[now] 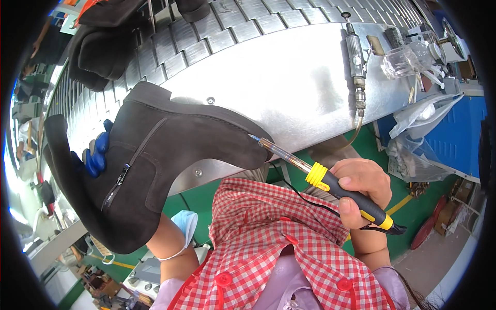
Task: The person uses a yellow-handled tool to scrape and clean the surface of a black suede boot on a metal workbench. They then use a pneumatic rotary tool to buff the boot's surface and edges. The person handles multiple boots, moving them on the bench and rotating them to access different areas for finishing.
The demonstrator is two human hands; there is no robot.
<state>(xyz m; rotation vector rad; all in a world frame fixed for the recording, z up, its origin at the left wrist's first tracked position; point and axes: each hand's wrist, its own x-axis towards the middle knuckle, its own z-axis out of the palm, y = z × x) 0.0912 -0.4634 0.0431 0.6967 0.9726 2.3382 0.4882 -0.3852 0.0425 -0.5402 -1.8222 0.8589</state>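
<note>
A dark suede ankle boot [175, 137] with a side zipper lies tilted on its side at the left, its toe pointing right. My left hand [95, 156], with blue coverings on its fingers, is closed around the boot's shaft; most of that hand is hidden behind the boot. In my right hand [364, 187] is a soldering iron [326, 180] with a black and yellow handle, gripped between thumb and fingers. The iron's metal tip meets the boot's toe near the sole edge, though I cannot tell whether it touches.
A metal work surface [294, 77] borders a slatted conveyor [227, 36] carrying other dark boots [106, 49]. An air tool [355, 57] with a hose lies at the right, near a clear plastic container [408, 61]. A plastic bag [421, 139] hangs by a blue cabinet [460, 132].
</note>
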